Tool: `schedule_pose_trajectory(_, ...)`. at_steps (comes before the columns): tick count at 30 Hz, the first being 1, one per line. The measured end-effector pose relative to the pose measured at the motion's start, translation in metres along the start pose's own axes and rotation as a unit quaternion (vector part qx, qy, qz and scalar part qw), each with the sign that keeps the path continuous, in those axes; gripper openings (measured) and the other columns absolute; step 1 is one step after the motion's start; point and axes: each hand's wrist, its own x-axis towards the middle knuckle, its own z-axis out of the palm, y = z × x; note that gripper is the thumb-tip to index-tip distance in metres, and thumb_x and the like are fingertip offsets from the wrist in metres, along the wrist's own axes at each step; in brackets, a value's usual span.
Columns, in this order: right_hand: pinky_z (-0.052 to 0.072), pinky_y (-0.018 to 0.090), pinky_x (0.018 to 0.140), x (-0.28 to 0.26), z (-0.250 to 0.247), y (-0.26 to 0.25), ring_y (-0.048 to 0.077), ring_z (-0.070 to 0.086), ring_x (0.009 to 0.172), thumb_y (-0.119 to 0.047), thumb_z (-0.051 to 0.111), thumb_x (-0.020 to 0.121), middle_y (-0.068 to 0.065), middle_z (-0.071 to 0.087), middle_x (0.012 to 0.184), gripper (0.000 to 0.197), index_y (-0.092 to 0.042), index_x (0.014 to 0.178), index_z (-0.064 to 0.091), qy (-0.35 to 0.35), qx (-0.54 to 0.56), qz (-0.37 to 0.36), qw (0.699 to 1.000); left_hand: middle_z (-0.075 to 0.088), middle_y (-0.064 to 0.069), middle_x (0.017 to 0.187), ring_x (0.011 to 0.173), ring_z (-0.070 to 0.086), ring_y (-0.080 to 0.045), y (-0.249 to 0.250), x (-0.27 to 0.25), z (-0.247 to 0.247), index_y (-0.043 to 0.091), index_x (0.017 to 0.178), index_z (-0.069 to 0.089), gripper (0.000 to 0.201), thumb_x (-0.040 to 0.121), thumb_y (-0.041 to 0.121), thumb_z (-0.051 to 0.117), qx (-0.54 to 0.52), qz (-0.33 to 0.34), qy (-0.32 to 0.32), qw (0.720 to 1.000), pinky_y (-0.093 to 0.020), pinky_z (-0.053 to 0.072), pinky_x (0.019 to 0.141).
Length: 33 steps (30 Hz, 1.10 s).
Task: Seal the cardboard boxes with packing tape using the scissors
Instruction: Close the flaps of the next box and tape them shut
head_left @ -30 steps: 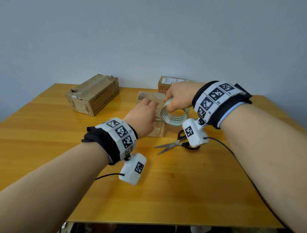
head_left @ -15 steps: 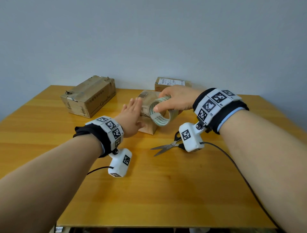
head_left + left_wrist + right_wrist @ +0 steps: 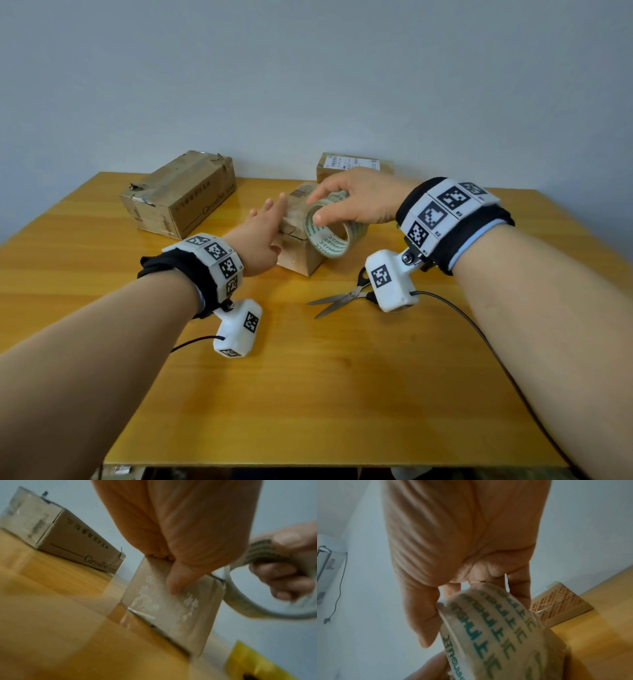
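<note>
While the right hand [image 3: 359, 198] grips the glossy tape ring [image 3: 329, 229], scissors [image 3: 342, 298] seemingly lie open.

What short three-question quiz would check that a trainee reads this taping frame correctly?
1. True or false: the scissors lie on the table, in neither hand.
2. Which hand holds the tape roll? A) left hand B) right hand C) neither
3. Fill in: the left hand rests with straight fingers on the ____ box, while the large box and the labelled box stand apart, farther back.

Key
1. True: they lie open near the right wrist camera.
2. B: the right hand has its grip around the roll, over the small box.
3. small.
</note>
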Motion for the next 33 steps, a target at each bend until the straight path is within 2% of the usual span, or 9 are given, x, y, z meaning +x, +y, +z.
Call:
schedule_pose_trajectory(3, 0.048, 0.026, 0.072, 0.003, -0.003, -0.004, 0.006, 0.062, 0.094, -0.041, 0.068, 0.091, -0.007, 0.066, 0.113, 0.031, -0.035, 0.122, 0.067, 0.009, 0.032, 0.002, 0.999, 0.03, 0.005, 0.158, 0.137, 0.042, -0.021, 0.003, 0.003, -0.008, 0.027, 0.156, -0.012, 0.095, 0.09, -0.002, 0.048, -0.151, -0.02, 0.024, 0.988, -0.031, 0.04, 0.105)
schedule_pose_trajectory(5, 0.045, 0.023, 0.068, 0.005, -0.006, -0.006, 0.003, 0.06, 0.089, -0.039, 0.066, 0.094, -0.009, 0.066, 0.109, 0.03, -0.033, 0.123, 0.068, 0.013, 0.042, 0.003, 0.999, 0.053, 0.001, 0.141, 0.125, 0.052, -0.021, 0.001, 0.011, -0.01, 0.022, 0.157, 0.0, 0.094, 0.087, -0.007, 0.055, -0.272, -0.047, 0.06, 0.959, -0.036, 0.043, 0.106)
schedule_pose_trajectory(7, 0.046, 0.023, 0.069, 0.006, -0.005, -0.007, 0.003, 0.06, 0.088, -0.037, 0.066, 0.094, -0.01, 0.066, 0.106, 0.028, -0.032, 0.122, 0.069, 0.013, 0.041, 0.003, 0.999, 0.064, -0.006, 0.116, 0.115, 0.059, -0.026, -0.001, 0.018, -0.013, 0.012, 0.156, 0.015, 0.082, 0.088, -0.005, 0.057, -0.347, -0.067, 0.097, 0.93, -0.043, 0.044, 0.106)
schedule_pose_trajectory(9, 0.047, 0.024, 0.072, 0.007, -0.003, -0.008, 0.005, 0.061, 0.088, -0.037, 0.066, 0.094, -0.01, 0.067, 0.105, 0.027, -0.031, 0.12, 0.07, 0.013, 0.038, 0.001, 0.999, 0.064, -0.01, 0.111, 0.108, 0.062, -0.027, 0.0, 0.022, -0.016, 0.009, 0.152, 0.025, 0.069, 0.092, 0.006, 0.059, -0.359, -0.076, 0.113, 0.923, -0.045, 0.046, 0.103)
schedule_pose_trajectory(13, 0.047, 0.025, 0.072, 0.008, 0.0, -0.009, 0.004, 0.061, 0.086, -0.037, 0.066, 0.093, -0.012, 0.067, 0.103, 0.024, -0.031, 0.116, 0.071, 0.013, 0.046, 0.005, 0.999, 0.065, -0.004, 0.103, 0.094, 0.065, -0.018, 0.004, 0.024, -0.017, 0.015, 0.143, 0.038, 0.062, 0.091, 0.025, 0.068, -0.334, -0.089, 0.142, 0.928, -0.031, 0.052, 0.081)
schedule_pose_trajectory(20, 0.055, 0.034, 0.086, 0.012, 0.001, -0.011, 0.009, 0.066, 0.093, -0.043, 0.066, 0.091, -0.01, 0.07, 0.103, 0.022, -0.036, 0.111, 0.072, -0.002, 0.042, 0.008, 0.999, 0.064, 0.001, 0.098, 0.086, 0.062, -0.016, 0.006, 0.03, -0.019, 0.018, 0.133, 0.046, 0.052, 0.087, 0.014, 0.07, -0.267, -0.126, 0.176, 0.939, -0.024, 0.043, 0.06)
schedule_pose_trajectory(25, 0.05, 0.028, 0.075, 0.01, 0.0, -0.011, 0.006, 0.065, 0.089, -0.043, 0.065, 0.092, -0.013, 0.069, 0.1, 0.024, -0.034, 0.113, 0.072, -0.004, 0.036, 0.008, 0.999, 0.062, -0.002, 0.11, 0.086, 0.058, -0.018, 0.004, 0.026, -0.023, 0.017, 0.136, 0.047, 0.044, 0.094, 0.024, 0.058, -0.241, -0.175, 0.2, 0.933, -0.023, 0.038, 0.054)
schedule_pose_trajectory(28, 0.048, 0.026, 0.072, 0.01, 0.001, -0.011, 0.005, 0.063, 0.086, -0.043, 0.064, 0.093, -0.013, 0.068, 0.099, 0.023, -0.034, 0.113, 0.072, -0.001, 0.035, 0.008, 0.999, 0.061, -0.006, 0.113, 0.082, 0.053, -0.019, 0.005, 0.021, -0.024, 0.015, 0.136, 0.045, 0.046, 0.096, 0.037, 0.054, -0.181, -0.194, 0.187, 0.946, -0.026, 0.034, 0.051)
schedule_pose_trajectory(33, 0.05, 0.028, 0.077, 0.008, 0.002, -0.013, 0.007, 0.064, 0.091, -0.044, 0.064, 0.093, -0.012, 0.069, 0.102, 0.022, -0.036, 0.111, 0.072, -0.003, 0.036, 0.011, 0.999, 0.06, 0.0, 0.108, 0.091, 0.054, -0.018, 0.011, 0.024, -0.025, 0.015, 0.132, 0.047, 0.059, 0.086, 0.045, 0.068, -0.209, -0.207, 0.145, 0.944, -0.029, 0.04, 0.067)
